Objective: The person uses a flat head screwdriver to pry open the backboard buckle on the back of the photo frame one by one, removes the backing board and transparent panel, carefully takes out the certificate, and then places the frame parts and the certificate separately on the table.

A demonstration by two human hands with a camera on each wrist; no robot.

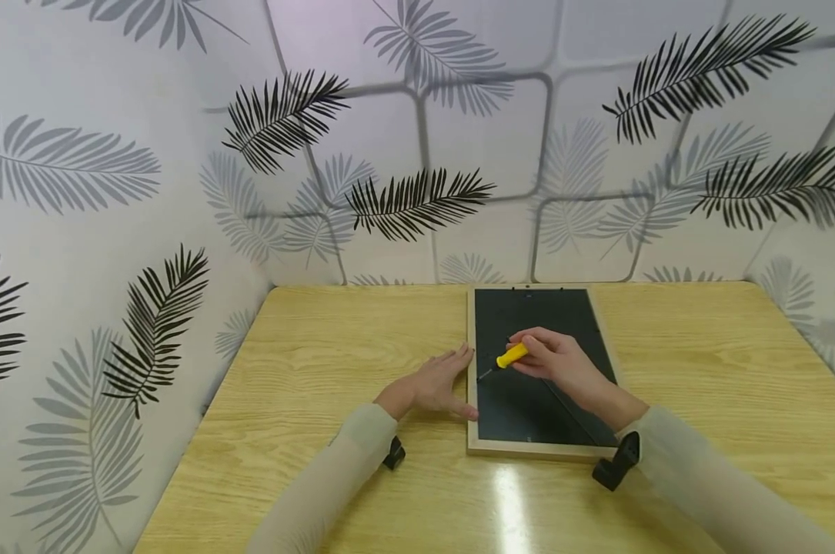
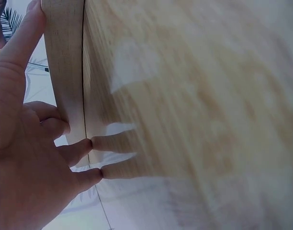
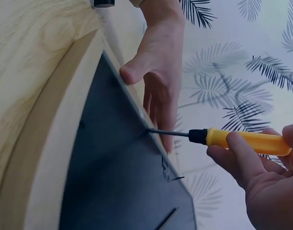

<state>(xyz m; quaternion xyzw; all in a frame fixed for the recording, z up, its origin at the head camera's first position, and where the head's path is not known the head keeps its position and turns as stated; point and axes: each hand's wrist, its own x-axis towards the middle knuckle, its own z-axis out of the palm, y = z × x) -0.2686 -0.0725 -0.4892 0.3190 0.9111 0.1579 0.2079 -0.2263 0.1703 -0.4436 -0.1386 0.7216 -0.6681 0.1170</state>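
A picture frame [image 1: 535, 448] of pale wood lies on the table with its black backing board [image 1: 521, 419] facing up. My right hand [image 1: 562, 371] grips a screwdriver [image 1: 512, 355] by its yellow handle. In the right wrist view, the dark shaft of the screwdriver [image 3: 249, 142] slopes to the backing's edge, its tip right at the inner side of the wooden border. Against the frame's left side rests my left hand [image 1: 431, 385], fingers and thumb spread. The left wrist view shows its thumb [image 2: 29, 36] along the wooden side and its fingertips low by the tabletop.
The wood-grain table [image 1: 334, 338] reaches back to a wall [image 1: 472, 138] patterned with feathery leaves. Another such wall [image 1: 64, 254] stands at the left. Small dark metal pieces [image 3: 166, 167] show at the backing's edge. A black camera [image 1: 618, 462] sits on the right wrist.
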